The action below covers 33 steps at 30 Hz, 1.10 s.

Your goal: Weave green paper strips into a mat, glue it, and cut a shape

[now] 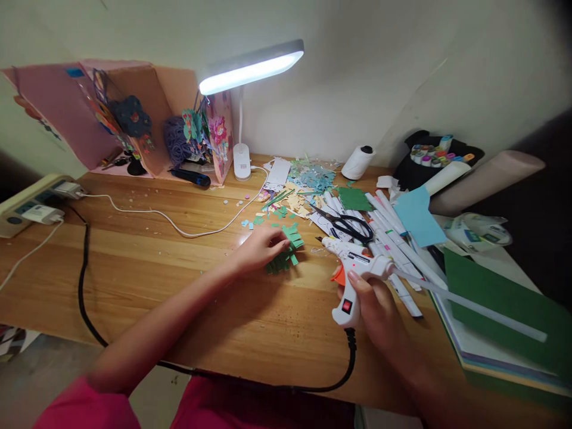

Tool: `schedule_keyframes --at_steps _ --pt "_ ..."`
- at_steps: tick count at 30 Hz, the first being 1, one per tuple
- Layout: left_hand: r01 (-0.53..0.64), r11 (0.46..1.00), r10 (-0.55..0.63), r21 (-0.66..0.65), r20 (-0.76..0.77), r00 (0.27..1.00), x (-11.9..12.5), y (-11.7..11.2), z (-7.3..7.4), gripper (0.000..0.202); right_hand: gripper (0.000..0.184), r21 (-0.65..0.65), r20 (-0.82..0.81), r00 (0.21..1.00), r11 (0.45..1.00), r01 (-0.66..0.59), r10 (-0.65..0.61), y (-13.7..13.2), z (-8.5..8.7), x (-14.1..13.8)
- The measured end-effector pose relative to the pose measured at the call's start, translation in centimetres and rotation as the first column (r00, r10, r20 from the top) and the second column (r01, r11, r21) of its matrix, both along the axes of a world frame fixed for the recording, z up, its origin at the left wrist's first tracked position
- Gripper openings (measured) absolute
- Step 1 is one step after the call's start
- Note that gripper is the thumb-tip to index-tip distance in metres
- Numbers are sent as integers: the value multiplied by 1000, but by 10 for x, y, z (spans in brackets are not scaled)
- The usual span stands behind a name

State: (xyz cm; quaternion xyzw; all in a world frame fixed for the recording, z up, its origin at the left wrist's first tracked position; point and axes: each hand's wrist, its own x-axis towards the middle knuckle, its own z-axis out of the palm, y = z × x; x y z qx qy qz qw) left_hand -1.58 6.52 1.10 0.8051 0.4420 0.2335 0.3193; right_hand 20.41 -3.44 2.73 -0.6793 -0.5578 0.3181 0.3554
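My right hand (378,304) is wrapped round the handle of a white hot glue gun (360,257) with an orange trigger and a red switch. Its nozzle points left, and a long translucent glue stick (482,307) sticks out of its back end. Left of the nozzle, my left hand (259,247) is closed on a piece of green fringed paper (292,238), whose cut strips show on both sides of the fingers. The fingertips are partly hidden. Black-handled scissors (353,227) lie just beyond the glue gun, on top of several markers (393,238).
Paper scraps (308,179) are heaped under the lit desk lamp (252,68). A thread spool (358,162) and a marker holder (433,161) stand behind. Green sheets (504,298) lie at right. The gun's black cord (351,357) runs along the front edge toward a power strip (31,202).
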Motion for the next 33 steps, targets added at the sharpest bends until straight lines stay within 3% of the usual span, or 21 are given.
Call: schedule_keyframes --at_steps 7,9,11,14,16,18,20,23,27,30,33 --pt "-85 989 116 -118 286 951 -9 0 16 27 34 -137 -235 970 990 24 -56 2 10 -5" --pt "-117 979 177 -166 415 892 -10 -3 22 25 34 -151 -250 966 988 28 -66 2 12 -6" --pt "-182 945 308 -272 546 779 -9 -7 26 24 34 -152 -239 967 987 47 -83 2 14 -6" --pt "-284 808 584 -516 643 495 -8 -16 25 20 34 -125 -204 974 990 70 -95 2 19 -9" --pt "-275 701 712 -658 623 324 -8 -24 21 16 33 -109 -188 978 991 74 -94 3 22 -11" --pt "-222 604 796 -765 564 220 -9 -34 16 16 34 -108 -175 978 990 96 -114 3 25 -13" --pt "-156 506 860 -849 481 170 -12 -50 11 19 32 -123 -181 975 986 109 -130 4 27 -14" --pt "-39 389 907 -921 375 191 -16 -78 6 24 29 -133 -208 971 987 90 -117 4 27 -14" --pt "117 326 859 -938 346 378 -23 -104 3 23 30 -140 -213 969 986 92 -121 3 25 -14" --pt "72 320 794 -945 309 523 -30 -103 0 19 32 -166 -221 969 983 79 -115 3 23 -14" --pt "-58 352 762 -934 250 598 -33 -95 -4 23 33 -124 -203 973 989 84 -108 3 22 -15"
